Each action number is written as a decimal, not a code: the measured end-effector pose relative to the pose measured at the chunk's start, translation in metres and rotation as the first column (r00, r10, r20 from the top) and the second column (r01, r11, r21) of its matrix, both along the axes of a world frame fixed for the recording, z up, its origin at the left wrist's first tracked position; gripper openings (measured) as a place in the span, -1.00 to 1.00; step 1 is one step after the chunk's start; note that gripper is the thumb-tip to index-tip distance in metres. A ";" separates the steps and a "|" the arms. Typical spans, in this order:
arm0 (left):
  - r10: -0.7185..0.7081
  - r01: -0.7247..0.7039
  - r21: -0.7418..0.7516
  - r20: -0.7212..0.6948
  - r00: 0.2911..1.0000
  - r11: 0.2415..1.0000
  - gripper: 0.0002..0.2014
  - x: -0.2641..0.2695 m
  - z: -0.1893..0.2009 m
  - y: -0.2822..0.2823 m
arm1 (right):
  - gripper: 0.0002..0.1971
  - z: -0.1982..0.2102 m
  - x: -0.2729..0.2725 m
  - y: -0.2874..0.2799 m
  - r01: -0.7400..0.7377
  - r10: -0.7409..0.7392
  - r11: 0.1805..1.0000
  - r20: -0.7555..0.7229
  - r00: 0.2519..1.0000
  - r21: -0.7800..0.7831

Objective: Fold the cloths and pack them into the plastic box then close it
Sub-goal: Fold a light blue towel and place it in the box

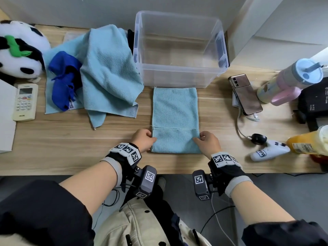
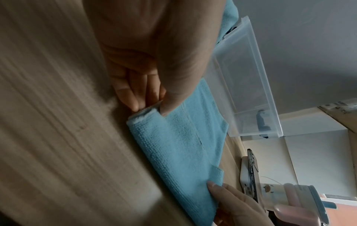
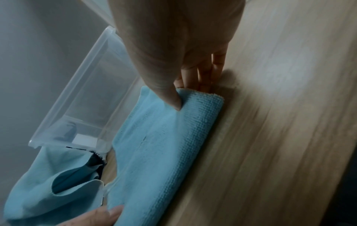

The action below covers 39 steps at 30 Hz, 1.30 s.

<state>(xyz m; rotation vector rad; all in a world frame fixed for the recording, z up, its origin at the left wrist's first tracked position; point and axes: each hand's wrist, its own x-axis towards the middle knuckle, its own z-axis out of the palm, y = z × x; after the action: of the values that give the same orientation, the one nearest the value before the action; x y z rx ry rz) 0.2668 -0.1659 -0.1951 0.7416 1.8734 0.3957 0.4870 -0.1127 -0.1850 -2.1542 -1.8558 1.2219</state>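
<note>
I see my left hand (image 1: 144, 139) and right hand (image 1: 207, 141) each pinching a side of a light blue cloth (image 1: 174, 110) lying flat on the wooden tabletop (image 1: 88, 139), its near end folded over. The clear plastic box (image 1: 179, 48) sits open at 12 o'clock, just beyond the cloth, with a pile of cloths (image 1: 99, 68) at 10 o'clock.

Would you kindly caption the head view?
Both hands, left hand and right hand, pinch a light-blue microfibre cloth before a clear plastic box.

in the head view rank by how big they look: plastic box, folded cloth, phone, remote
1. plastic box
2. folded cloth
3. phone and remote: look about alike, so no ranking between them.
</note>
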 end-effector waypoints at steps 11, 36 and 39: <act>0.070 -0.058 -0.100 0.126 0.989 0.993 -0.81 -0.009 0.008 0.007 | -0.78 0.007 -0.015 -0.012 -0.341 0.378 0.917 -0.181 0.908 0.208; -0.157 0.129 0.216 0.118 0.980 0.968 -0.67 -0.028 0.005 0.022 | -0.69 0.026 -0.009 0.026 -0.277 0.277 0.960 -0.221 0.935 0.031; -0.074 0.051 0.153 0.144 0.987 0.987 -0.67 -0.028 0.006 0.024 | -0.71 0.012 -0.005 0.026 -0.202 0.197 0.979 -0.183 0.963 -0.013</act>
<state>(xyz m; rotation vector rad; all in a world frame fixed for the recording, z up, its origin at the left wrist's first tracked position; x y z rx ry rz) 0.2392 -0.1421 -0.1892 0.8453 1.6890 0.5408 0.4823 -0.0872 -0.1728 -1.8331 -2.0248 1.4398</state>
